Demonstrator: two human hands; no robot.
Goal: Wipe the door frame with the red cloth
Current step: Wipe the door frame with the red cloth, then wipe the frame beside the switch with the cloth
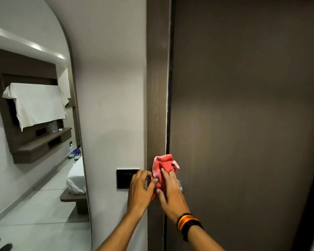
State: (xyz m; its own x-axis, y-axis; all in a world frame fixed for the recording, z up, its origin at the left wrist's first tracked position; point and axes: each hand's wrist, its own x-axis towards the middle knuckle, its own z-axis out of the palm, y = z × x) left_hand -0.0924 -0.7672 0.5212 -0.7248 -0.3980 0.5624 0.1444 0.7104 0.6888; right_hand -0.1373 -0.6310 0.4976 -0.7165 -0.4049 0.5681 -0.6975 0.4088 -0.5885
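A bunched red cloth point(163, 164) is pressed against the brown wooden door frame point(157, 87), low on the upright strip beside the dark closed door point(243, 105). My right hand point(170, 194) lies flat over the cloth and holds it to the frame; a striped band sits on that wrist. My left hand point(140, 189) is just left of it, fingertips touching the cloth's lower left edge, fingers spread. The cloth's lower part is hidden under my hands.
A black switch plate point(123, 178) is on the white wall just left of my left hand. Further left an arched opening shows a room with a wall unit draped with a white sheet point(36, 104), a bed corner point(76, 180) and shoes point(75, 153).
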